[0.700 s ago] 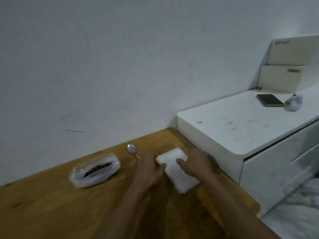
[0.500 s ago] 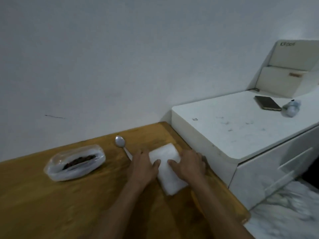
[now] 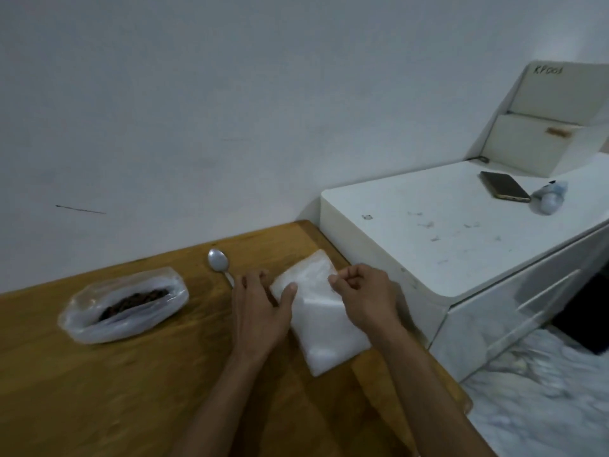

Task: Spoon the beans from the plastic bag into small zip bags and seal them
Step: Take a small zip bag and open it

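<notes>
- Wooden table (image 3: 99, 390): smooth, with a glossy amber grain; its far edge meets the white wall (image 3: 197, 110), its right edge a white cabinet (image 3: 445, 242).
- Plastic bag (image 3: 123, 306): clear, crumpled film lying open on its side, with dark beans (image 3: 133, 300) in a low heap inside.
- Spoon (image 3: 219, 262): dull metal with an oval bowl, flat on the wood between the plastic bag and my left hand.
- Stack of zip bags (image 3: 324, 328): a frosted, soft rectangular pad near the table's right edge.
- My left hand (image 3: 260, 311): fingers straight, thumb pressing the stack's left edge.
- My right hand (image 3: 362, 295): fingers curled, pinching the top sheet.
- Phone (image 3: 504, 190): dark slab on the cabinet, well apart.
</notes>
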Tool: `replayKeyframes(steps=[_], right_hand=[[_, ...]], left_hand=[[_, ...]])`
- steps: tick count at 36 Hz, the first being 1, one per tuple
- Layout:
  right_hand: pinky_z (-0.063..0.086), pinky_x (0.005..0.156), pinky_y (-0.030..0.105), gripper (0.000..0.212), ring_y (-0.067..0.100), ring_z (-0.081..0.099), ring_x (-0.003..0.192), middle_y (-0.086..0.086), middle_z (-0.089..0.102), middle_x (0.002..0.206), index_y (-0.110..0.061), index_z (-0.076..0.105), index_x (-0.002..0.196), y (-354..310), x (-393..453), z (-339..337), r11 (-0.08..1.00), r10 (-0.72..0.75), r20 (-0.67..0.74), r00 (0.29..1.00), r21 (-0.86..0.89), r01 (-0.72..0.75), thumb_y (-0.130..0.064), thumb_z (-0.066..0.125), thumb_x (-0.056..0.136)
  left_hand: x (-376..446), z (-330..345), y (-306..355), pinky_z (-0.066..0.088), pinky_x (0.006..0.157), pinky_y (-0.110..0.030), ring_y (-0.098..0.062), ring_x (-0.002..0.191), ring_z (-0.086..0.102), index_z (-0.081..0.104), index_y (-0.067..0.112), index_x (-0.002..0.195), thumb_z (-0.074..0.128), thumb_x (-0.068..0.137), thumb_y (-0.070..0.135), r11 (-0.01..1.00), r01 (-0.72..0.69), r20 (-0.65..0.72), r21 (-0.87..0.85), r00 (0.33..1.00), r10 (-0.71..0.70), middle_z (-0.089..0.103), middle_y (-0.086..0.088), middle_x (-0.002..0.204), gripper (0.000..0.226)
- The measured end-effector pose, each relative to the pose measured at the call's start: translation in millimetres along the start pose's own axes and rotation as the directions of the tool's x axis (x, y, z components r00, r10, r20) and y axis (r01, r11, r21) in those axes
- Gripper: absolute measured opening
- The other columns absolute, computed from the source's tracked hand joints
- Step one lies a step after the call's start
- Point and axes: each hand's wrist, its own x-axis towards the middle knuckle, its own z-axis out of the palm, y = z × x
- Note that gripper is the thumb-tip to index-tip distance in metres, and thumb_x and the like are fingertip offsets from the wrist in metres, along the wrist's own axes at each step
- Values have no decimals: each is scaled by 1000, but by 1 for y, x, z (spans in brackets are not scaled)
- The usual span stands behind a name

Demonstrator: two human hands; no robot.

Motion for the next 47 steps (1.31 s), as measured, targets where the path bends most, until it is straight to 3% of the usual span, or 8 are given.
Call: replayKeyframes(steps=[2, 7, 11, 19, 24, 31, 38, 47], right_hand=[[48, 55, 15, 14, 12, 66, 75, -1, 72, 79, -18, 67, 81, -9, -5, -9, 990, -20, 42, 999, 140, 14, -24, 73, 91], [50, 61, 18, 10, 0, 64, 64, -8, 73, 71, -12, 71, 88, -32, -20, -18, 935, -50, 114, 992, 356, 6, -22, 73, 90], [54, 70, 28, 6, 8, 68, 71, -2, 77, 81, -15, 71, 88, -44, -35, -3, 909, -91, 193, 977, 417, 2, -20, 72, 91], [55, 64, 23, 28, 14, 74, 83, 1, 78, 95, -27, 67, 110, -76, -68, 61, 858, -271, 428, 862, 514, 15, -19, 78, 86], [56, 60, 23, 12, 11, 70, 72, 5, 77, 83, -8, 71, 99, -102, -97, 105, 876, -319, 546, 775, 481, 21, -10, 75, 88], [59, 60, 34, 7, 21, 75, 78, 10, 77, 85, -12, 67, 87, -132, -129, 157, 865, -365, 541, 758, 499, 60, -14, 73, 90], [62, 71, 38, 16, 17, 73, 90, 4, 77, 97, -13, 66, 107, -156, -153, 204, 847, -402, 660, 635, 532, -17, -7, 69, 92], [57, 71, 32, 28, 28, 69, 107, 11, 73, 114, -11, 74, 114, -170, -153, 216, 820, -346, 771, 534, 525, -228, -27, 60, 95]], left_hand=[[0, -10, 9, 45, 94, -31, -19, 121, 50, 46, 21, 135, 63, 89, 53, 993, 69, 9, -95, 998, -68, 50, 1, 132, 59], [1, -41, 26, 60, 74, -33, -13, 90, 70, 67, 22, 111, 66, 84, 58, 815, 292, 155, -500, 956, -247, 73, 5, 101, 45], [-9, -77, 30, 57, 85, -51, -25, 93, 73, 76, 12, 92, 64, 95, 33, 709, 289, 182, -644, 957, -225, 78, -8, 94, 24], [-37, -170, -10, 51, 62, -38, -22, 69, 66, 71, 6, 82, 63, 96, 26, 902, 70, 65, -426, 997, -47, 71, -14, 77, 25], [-45, -218, -45, 53, 60, -33, -27, 73, 69, 72, 5, 84, 65, 94, 23, 929, 84, 49, -362, 996, -71, 74, -12, 79, 21], [-56, -254, -72, 49, 66, -33, -6, 78, 55, 59, 24, 92, 78, 78, 43, 997, 70, -479, -42, 874, -82, 60, 8, 84, 30], [-53, -276, -84, 54, 64, -46, -25, 73, 66, 66, 16, 74, 66, 80, 60, 892, 112, -297, -438, 918, -262, 67, -3, 72, 45], [-43, -296, -92, 58, 78, -51, -24, 71, 67, 70, 10, 74, 72, 84, 43, 838, 212, -227, -503, 903, -365, 69, -5, 68, 35]])
